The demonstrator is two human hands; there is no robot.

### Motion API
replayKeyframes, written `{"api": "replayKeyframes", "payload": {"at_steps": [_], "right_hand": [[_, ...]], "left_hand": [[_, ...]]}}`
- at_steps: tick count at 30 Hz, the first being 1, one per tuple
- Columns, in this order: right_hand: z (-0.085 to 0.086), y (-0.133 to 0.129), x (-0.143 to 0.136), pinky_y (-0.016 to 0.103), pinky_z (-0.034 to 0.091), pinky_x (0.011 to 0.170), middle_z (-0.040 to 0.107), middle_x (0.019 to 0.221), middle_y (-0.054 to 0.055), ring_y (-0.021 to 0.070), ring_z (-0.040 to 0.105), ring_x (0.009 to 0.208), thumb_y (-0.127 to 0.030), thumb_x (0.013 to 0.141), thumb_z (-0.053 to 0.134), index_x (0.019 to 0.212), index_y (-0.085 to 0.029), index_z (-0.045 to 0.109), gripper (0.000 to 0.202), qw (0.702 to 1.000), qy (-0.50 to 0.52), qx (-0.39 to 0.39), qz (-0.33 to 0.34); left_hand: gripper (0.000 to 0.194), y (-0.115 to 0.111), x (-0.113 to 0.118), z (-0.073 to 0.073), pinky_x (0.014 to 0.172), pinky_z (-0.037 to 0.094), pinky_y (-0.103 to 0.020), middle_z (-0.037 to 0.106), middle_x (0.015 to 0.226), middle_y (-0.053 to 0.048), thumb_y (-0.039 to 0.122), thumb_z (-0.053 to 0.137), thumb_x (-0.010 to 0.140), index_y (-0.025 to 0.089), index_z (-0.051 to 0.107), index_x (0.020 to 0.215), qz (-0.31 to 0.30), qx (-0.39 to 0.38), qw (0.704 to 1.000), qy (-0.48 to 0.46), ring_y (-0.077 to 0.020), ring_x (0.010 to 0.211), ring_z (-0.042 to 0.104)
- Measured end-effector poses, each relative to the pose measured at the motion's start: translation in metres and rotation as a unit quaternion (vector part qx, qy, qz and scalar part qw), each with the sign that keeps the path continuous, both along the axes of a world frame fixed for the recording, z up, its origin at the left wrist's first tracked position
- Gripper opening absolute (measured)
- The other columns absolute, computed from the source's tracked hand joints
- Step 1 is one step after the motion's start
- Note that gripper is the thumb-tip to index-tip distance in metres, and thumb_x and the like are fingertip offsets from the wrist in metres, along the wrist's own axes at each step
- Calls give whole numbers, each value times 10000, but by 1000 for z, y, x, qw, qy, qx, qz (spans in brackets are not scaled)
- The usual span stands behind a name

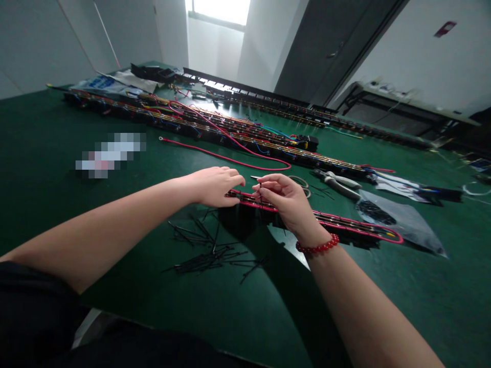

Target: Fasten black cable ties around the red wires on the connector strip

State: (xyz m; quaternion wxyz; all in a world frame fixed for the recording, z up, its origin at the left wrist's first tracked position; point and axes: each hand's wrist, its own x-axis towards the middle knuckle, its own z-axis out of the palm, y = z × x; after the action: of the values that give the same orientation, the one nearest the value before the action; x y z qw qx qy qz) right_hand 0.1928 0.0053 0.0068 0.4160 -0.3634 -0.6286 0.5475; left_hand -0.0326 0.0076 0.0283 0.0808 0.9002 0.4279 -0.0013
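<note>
A long black strip (345, 223) with copper-coloured bars and a red cable (399, 237) looped along it lies in front of me. My left hand (219, 187) is at its left end, thumb and fingers apart on either side of the strip; whether they press on it I cannot tell. Between thumb and fingertips, my right hand (286, 200) pinches a thin black cable tie (261, 192) standing upright at the strip. Loose black cable ties (209, 258) lie in a pile nearer me. Scissors (301, 181) are partly hidden behind my right hand.
Pliers (339, 183) and a clear plastic bag (414, 230) with black ties lie to the right. Farther back on the green table (126, 214) are long wired strips (215, 130) and a loose red cable (215, 153). A pixelated patch covers something at left.
</note>
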Motion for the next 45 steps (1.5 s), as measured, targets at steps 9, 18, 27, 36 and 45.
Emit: {"api": "replayKeyframes", "payload": {"at_steps": [9, 18, 27, 36, 45], "right_hand": [[-4, 5, 2, 314, 615, 800, 767, 855, -2, 146, 741, 825, -325, 766, 825, 899, -220, 682, 222, 998, 38, -6, -55], [-10, 10, 1, 323, 611, 838, 760, 904, -2, 151, 736, 887, -305, 789, 787, 916, -231, 649, 202, 992, 54, 7, -114], [-16, 10, 0, 353, 568, 825, 747, 813, 22, 183, 712, 823, -278, 717, 811, 823, -206, 683, 181, 997, -29, 1, -76], [-13, 12, 3, 297, 528, 745, 688, 817, -2, 146, 634, 776, -276, 699, 775, 833, -221, 680, 173, 993, 1, -13, -115], [-15, 19, 9, 275, 524, 705, 648, 824, -15, 119, 602, 739, -288, 680, 764, 832, -225, 630, 212, 984, 72, -51, -153]], "left_hand": [[420, 5, 4, -11, 850, 478, -285, 719, 1204, -84, 445, 426, 1025, 188, 640, 1277, -48, -50, 998, 1, -206, 1052, 678], [365, -3, 24, -32, 971, 488, -341, 693, 1165, -131, 391, 432, 1016, 122, 616, 1180, -43, 20, 998, -47, -240, 1117, 651], [326, -1, 22, -42, 919, 522, -347, 698, 1110, -102, 411, 460, 994, 156, 606, 1134, -43, 58, 995, -68, -247, 1061, 670], [327, 1, 20, -46, 935, 525, -363, 696, 1182, -94, 412, 468, 991, 175, 597, 1175, -41, 62, 994, -80, -255, 1105, 668], [337, 1, 21, -48, 920, 521, -354, 705, 1154, -79, 427, 456, 994, 179, 607, 1166, -38, 66, 993, -89, -248, 1084, 666]]}}
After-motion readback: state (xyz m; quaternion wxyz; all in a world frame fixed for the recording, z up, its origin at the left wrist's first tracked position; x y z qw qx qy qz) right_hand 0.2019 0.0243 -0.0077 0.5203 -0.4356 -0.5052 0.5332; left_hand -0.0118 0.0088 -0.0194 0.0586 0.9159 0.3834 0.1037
